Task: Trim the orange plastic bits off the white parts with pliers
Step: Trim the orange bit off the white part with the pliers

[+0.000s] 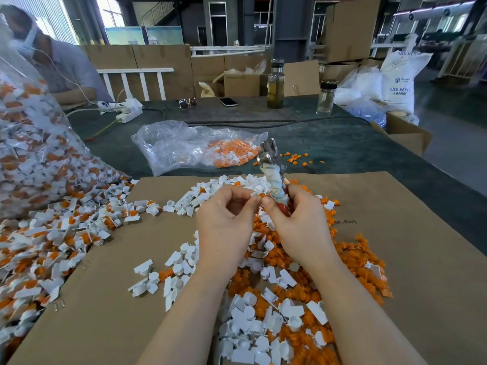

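Your left hand (226,219) pinches a small white part (255,194) with an orange bit (261,195) on it, raised above the cardboard (411,233), while your right hand (295,219) grips the pliers (271,167) by their cloth-wrapped, red-tipped handles, the metal head pointing up and away from you. The part sits just beside the handles, not at the cutting end, so the pliers have to be turned before any cut; whether the right thumb also touches the part cannot be told. The risk from here is your fingertips: they crowd close round a tiny piece, and a hurried bite could nip skin or chew into the white plastic. A snipped bit may also fly off. Below your wrists, near you, lie mixed heaps of trimmed white pieces (250,330) and orange offcuts (355,262); to the left, untrimmed parts spill from a large clear bag (31,143), and a smaller bag (195,148) lies farther off on the green table (355,146). Far right, a white sack (400,80) reads "ABS RESIN". Printing on the cardboard is upside down and unclear.
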Tool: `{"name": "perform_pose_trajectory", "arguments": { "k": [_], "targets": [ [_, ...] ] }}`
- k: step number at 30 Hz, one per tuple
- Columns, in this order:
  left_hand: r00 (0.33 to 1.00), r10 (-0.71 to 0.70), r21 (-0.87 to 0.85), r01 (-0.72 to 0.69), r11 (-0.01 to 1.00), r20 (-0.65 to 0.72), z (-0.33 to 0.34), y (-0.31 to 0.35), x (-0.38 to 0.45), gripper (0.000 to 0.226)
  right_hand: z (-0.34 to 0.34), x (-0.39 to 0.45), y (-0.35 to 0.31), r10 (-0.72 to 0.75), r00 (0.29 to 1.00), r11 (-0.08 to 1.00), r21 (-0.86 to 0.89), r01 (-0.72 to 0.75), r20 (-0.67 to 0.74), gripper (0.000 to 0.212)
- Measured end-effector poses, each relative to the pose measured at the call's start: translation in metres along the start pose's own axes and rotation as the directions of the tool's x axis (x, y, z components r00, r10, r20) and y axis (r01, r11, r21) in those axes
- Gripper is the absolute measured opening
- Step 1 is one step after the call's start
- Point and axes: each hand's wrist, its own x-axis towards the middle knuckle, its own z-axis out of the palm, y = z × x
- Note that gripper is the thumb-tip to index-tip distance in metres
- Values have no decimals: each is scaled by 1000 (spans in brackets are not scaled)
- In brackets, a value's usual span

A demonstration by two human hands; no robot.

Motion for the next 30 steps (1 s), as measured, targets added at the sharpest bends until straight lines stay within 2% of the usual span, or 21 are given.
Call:
{"name": "perform_pose_trajectory", "arguments": {
  "k": [11, 16, 19, 23, 26, 30],
  "targets": [
    [996, 92, 43, -92, 995, 0, -1, 3, -3, 22, -1, 0, -2, 31, 1000, 996, 82, -31, 3, 18],
    [999, 53, 53, -53, 997, 1, -1, 2, -2, 19, -2, 1, -2, 40, 997, 994, 99, -46, 60, 17],
    [999, -52, -139, 52, 989, 8, -5, 3, 2, 11, -5, 1, -1, 59, 990, 990, 119, -75, 127, 8],
    [989, -147, -398, 142, 906, 19, -14, 4, 8, 3, -14, 1, 1, 88, 948, 983, 125, -132, 306, 6],
    [988, -155, -441, 148, 885, 21, -17, 4, 9, 2, -17, 1, 0, 104, 893, 992, 20, -126, 438, 10],
    [988, -152, -456, 136, 880, 3, -21, 4, 10, 6, -17, 0, -3, 104, 856, 995, -49, -93, 506, 16]
  ]
}}
